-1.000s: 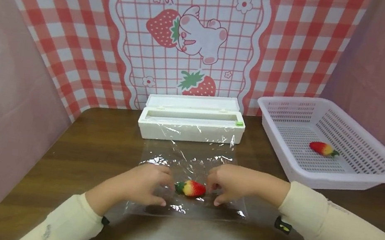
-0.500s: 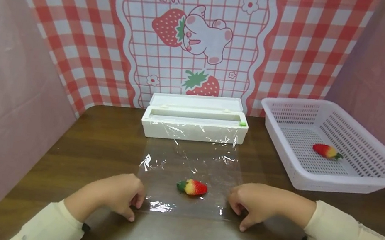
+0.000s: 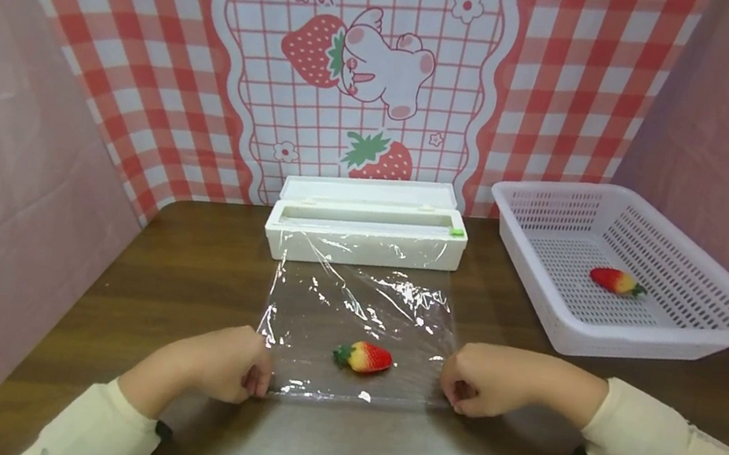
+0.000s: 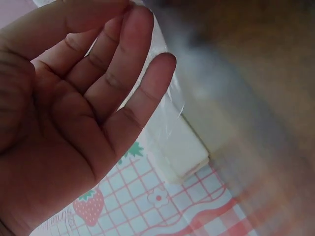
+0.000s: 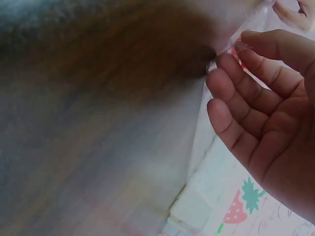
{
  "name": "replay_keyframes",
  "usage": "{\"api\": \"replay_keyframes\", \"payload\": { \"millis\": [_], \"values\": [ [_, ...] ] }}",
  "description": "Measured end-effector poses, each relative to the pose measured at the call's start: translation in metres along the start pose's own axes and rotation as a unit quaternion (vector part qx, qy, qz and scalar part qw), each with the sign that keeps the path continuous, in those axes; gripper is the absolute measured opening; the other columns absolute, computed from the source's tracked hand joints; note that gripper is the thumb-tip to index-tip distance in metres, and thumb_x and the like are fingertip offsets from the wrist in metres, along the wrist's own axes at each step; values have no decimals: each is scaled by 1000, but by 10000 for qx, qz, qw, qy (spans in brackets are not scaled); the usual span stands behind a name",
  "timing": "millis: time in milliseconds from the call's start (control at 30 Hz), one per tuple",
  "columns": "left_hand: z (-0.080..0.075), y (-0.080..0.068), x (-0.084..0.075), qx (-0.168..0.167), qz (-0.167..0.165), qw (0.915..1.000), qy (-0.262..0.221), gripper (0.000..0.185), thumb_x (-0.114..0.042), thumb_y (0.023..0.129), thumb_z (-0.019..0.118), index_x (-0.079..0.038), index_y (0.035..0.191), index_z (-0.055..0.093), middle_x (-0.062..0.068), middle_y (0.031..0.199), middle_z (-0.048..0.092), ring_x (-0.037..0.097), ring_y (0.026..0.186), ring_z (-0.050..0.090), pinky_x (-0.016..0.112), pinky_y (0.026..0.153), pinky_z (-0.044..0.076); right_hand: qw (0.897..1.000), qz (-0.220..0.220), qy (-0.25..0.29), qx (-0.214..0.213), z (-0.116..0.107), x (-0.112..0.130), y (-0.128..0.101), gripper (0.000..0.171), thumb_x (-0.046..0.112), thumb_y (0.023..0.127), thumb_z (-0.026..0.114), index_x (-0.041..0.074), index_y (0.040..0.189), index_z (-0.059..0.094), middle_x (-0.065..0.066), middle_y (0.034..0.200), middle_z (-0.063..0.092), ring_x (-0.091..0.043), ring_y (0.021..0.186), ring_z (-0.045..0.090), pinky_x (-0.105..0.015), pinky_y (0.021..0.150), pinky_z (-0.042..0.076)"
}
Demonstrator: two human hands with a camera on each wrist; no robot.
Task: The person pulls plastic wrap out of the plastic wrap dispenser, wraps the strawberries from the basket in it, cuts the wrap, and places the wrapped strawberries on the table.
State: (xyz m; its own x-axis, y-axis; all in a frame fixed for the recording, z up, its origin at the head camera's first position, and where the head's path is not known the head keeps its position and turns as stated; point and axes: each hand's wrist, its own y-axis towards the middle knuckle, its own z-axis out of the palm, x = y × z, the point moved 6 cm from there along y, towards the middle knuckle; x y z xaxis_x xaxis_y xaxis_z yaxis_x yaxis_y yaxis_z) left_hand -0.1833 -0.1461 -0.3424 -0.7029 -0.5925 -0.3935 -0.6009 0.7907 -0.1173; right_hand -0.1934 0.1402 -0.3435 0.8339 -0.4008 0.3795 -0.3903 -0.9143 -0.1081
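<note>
The left hand (image 3: 220,370) pinches the near left corner of the sheet of cling film (image 3: 360,322), and the right hand (image 3: 491,379) pinches the near right corner, each with fingers curled round the edge. The film runs from the white film box (image 3: 367,229) at the far side toward the person, lying over the brown table (image 3: 186,271). A strawberry (image 3: 364,356) lies on the film between the two hands, nearer the near edge. To do this well, I would judge both corners should rise evenly, with the film taut so it does not cling to itself, and slowly enough that the strawberry does not roll. A white basket (image 3: 711,346) at the right holds a second strawberry (image 3: 614,280)
</note>
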Motion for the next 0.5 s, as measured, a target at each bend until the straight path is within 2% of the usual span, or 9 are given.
{"api": "replay_keyframes", "payload": {
  "millis": [100, 233, 333, 500],
  "values": [
    [-8, 0, 2, -32, 50, 9998, -179, 23, 12, 70, 66, -10, 73, 73, -11, 67, 62, -1, 60, 53, 16, 56, 49, 9994, 135, 311, -76, -4, -6, -2, 16, 3, 79, 69, 17, 76, 62, 18, 67, 52, 6, 58, 47, -14, 54, 46],
    [-20, -1, 8, -74, -186, 9975, -684, 20, 10, 74, 70, -8, 78, 75, -10, 71, 66, 0, 63, 57, 20, 59, 52, 9970, 197, 684, -306, -12, -15, -2, 14, 3, 81, 67, 16, 80, 63, 18, 70, 55, 5, 61, 50, -17, 55, 48],
    [-28, -2, 17, -118, -360, 9933, -1093, 17, 9, 77, 71, -7, 82, 74, -8, 73, 67, 3, 65, 60, 23, 61, 54, 9946, 254, 865, -521, -19, -23, -1, 11, 4, 83, 67, 14, 82, 63, 17, 72, 55, 3, 63, 50, -19, 55, 48],
    [-34, -1, 35, -182, -441, 9843, -1701, 14, 7, 78, 73, -1, 90, 73, 1, 76, 70, 9, 69, 65, 26, 66, 57, 9909, 454, 979, -802, -28, -36, 0, 11, 0, 83, 65, 11, 85, 62, 15, 71, 55, 0, 64, 52, -22, 57, 48]
  ]
}}
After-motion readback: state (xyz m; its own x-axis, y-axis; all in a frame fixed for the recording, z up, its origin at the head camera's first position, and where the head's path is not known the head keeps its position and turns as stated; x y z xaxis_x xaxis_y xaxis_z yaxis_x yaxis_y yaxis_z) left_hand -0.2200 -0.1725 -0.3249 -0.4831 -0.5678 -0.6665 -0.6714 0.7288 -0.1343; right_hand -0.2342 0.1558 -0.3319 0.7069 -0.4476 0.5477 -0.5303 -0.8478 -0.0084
